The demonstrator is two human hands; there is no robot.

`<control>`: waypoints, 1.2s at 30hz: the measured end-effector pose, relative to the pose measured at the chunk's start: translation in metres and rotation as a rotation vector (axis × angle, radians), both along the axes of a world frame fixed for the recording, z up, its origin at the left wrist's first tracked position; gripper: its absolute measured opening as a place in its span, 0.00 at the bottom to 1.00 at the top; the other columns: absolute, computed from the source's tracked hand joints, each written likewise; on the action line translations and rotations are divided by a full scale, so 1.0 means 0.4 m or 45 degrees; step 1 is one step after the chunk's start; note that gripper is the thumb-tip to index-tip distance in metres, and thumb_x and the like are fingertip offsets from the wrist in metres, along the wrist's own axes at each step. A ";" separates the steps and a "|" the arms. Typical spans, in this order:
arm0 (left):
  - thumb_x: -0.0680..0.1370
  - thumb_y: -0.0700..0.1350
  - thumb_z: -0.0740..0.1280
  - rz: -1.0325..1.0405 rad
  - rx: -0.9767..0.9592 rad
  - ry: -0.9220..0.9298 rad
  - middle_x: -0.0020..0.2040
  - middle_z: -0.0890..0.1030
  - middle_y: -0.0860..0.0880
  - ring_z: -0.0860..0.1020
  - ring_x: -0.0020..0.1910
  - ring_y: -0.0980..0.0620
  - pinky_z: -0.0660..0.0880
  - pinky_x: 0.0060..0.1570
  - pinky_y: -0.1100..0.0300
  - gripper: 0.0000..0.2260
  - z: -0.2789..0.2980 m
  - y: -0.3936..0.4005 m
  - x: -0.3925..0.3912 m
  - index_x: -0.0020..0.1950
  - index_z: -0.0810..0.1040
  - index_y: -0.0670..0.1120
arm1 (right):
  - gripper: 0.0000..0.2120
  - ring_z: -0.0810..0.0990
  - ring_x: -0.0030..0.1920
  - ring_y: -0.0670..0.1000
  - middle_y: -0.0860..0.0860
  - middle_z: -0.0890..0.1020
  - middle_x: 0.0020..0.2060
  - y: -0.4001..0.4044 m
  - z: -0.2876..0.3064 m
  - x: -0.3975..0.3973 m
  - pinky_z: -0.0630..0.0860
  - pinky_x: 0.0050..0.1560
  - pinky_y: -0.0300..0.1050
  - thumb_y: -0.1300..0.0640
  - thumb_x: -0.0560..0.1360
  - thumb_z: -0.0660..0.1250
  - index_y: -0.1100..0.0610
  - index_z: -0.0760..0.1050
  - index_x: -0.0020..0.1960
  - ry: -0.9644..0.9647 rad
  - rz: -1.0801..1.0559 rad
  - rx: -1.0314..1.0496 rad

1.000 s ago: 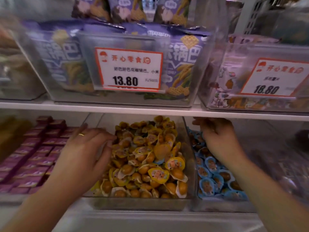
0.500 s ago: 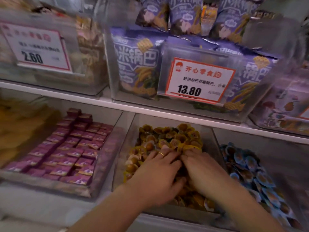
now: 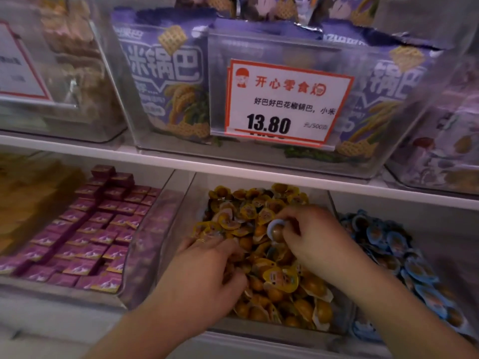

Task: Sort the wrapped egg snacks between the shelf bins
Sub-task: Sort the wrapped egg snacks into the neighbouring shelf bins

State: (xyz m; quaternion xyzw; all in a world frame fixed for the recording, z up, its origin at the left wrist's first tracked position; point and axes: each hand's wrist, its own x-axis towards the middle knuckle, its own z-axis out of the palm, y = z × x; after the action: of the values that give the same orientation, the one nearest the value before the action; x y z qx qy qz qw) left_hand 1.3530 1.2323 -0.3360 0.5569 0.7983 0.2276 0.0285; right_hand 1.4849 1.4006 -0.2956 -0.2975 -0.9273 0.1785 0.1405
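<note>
Both your hands are in the middle bin [image 3: 178, 244] on the lower shelf, over the heap of yellow eggs [image 3: 280, 278]. Your right hand [image 3: 311, 237] pinches one blue egg [image 3: 276, 229] between thumb and fingertips, lifted just above the yellow heap near the bin's centre. Your left hand [image 3: 204, 275] lies palm down on the heap's left side, fingers curled into the packs; can't tell if it holds any, ring [image 3: 201, 240] on one finger. Blue eggs [image 3: 394, 250] fill the right bin [image 3: 363, 203], just beside. Purple packs [image 3: 85, 229] sit in the left bin. Above, purple bags [image 3: 166, 81] behind a 13.80 tag [image 3: 287, 102].
</note>
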 end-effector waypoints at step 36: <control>0.80 0.46 0.67 0.146 0.629 -1.017 0.38 0.83 0.53 0.80 0.32 0.56 0.77 0.31 0.59 0.06 0.025 -0.022 0.009 0.50 0.80 0.57 | 0.11 0.86 0.40 0.48 0.49 0.87 0.39 -0.103 0.009 -0.051 0.82 0.43 0.42 0.65 0.76 0.70 0.50 0.83 0.45 0.444 0.190 -0.782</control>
State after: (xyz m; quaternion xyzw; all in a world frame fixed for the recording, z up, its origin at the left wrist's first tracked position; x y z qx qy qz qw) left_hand 1.3566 1.2236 -0.3261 0.3707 0.6763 0.6083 0.1876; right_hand 1.4644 1.3595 -0.2919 -0.2222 -0.8117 0.5066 0.1874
